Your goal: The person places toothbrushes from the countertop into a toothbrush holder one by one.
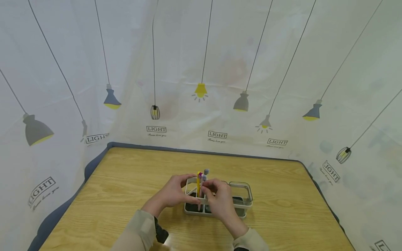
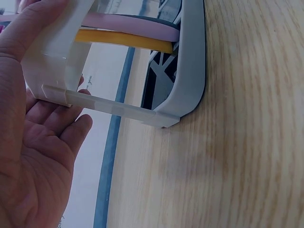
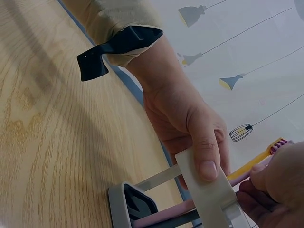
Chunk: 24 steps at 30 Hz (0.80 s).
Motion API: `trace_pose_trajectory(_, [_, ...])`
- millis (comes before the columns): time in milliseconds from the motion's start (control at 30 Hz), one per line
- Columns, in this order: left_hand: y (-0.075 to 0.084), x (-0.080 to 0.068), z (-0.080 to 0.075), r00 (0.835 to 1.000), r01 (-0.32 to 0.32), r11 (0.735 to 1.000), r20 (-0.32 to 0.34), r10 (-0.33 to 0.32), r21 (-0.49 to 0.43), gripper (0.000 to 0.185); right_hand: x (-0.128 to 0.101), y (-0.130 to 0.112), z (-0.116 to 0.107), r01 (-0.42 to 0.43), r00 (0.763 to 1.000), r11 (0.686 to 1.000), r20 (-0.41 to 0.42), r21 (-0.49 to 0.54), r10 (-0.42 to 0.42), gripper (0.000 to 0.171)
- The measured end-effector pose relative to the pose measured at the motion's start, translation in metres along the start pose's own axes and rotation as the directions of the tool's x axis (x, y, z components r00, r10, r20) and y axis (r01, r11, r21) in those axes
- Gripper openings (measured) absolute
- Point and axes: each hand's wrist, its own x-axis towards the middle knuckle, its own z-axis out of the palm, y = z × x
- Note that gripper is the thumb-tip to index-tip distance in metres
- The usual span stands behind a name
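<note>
A staged recording booth rather than a lived-in room. A wood-grain tabletop with a grey-blue edge is enclosed on three sides by white fabric backdrop sheets printed with pendant lamps and the word "LIGHT", hiding any surrounding furniture or walls.

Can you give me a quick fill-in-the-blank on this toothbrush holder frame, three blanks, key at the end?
1. The left hand grips the white holder by its upper ____.
2. The holder stands on a ____ table.
3. Beside the pink toothbrush in the holder lies a ____ toothbrush.
The right hand pinches a toothbrush at the holder's top.

Missing words: rim; wooden; yellow
</note>
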Motion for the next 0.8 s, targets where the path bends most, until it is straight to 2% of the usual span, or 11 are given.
trace_pose_trajectory(233, [-0.002,0.004,0.002,1.000,-0.012,1.000,0.007,0.012,0.008,0.091,-0.001,0.002,-0.004,-0.025,1.000,1.000,-0.009,0.001,0.025,0.010])
trace_pose_trajectory(500, [-0.003,0.009,0.000,1.000,-0.010,0.999,0.011,0.009,0.032,0.092,-0.002,0.014,-0.019,-0.045,0.997,0.997,-0.067,-0.055,0.041,0.009])
trace_pose_trajectory(667, [-0.005,0.004,-0.003,1.000,0.004,0.993,0.024,-0.007,0.116,0.096,-0.002,0.020,-0.033,-0.022,0.994,0.996,-0.107,-0.092,0.012,0.010])
trace_pose_trajectory(800, [0.000,-0.004,-0.009,1.000,0.007,0.975,0.010,-0.009,0.223,0.104,0.000,0.022,-0.048,-0.008,0.990,0.995,-0.140,-0.095,-0.005,0.015])
